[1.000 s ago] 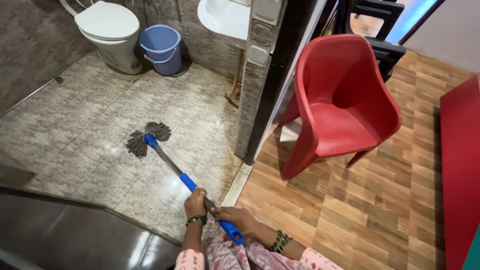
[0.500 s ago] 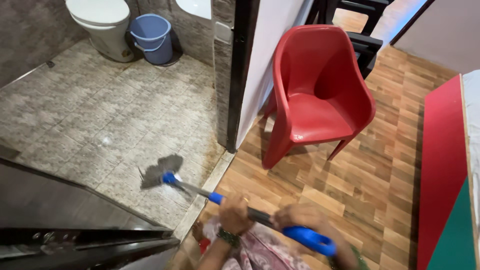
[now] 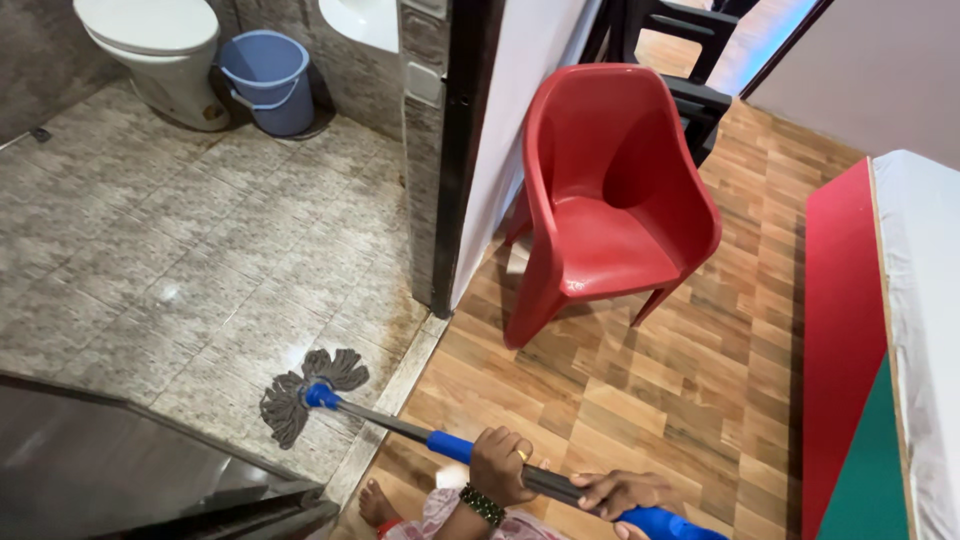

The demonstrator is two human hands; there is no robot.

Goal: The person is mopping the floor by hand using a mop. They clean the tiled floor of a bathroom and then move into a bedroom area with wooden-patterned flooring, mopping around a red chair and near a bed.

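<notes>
At the far left, a white toilet (image 3: 150, 40) stands against the bathroom wall with a blue bucket (image 3: 265, 80) just beside it and part of a white basin (image 3: 365, 20) above. The grey tiled floor (image 3: 170, 250) runs down to a dark door edge (image 3: 120, 450) in the lower left corner. On those tiles, near the threshold, lies the grey string head of the mop (image 3: 305, 395), spread flat and touching the floor. Its metal handle slants down and to the right, crossing the threshold onto the wooden floor (image 3: 640, 400).

The left hand (image 3: 498, 465) is wrapped around the handle just past the first blue grip, fingers closed on it, with a beaded bracelet at the wrist. The mop head sits well to the left of this hand. The right hand (image 3: 625, 490) is closed on the handle lower down, touching the second blue grip at the bottom edge. 1 bare foot (image 3: 375, 505) shows by the threshold.

Farther right, a red plastic chair (image 3: 600, 200) stands on the wood beside the door frame, with black chairs (image 3: 690, 50) behind it. At the far right is a red and green panel (image 3: 850, 400) along a white bed edge (image 3: 925, 330).
</notes>
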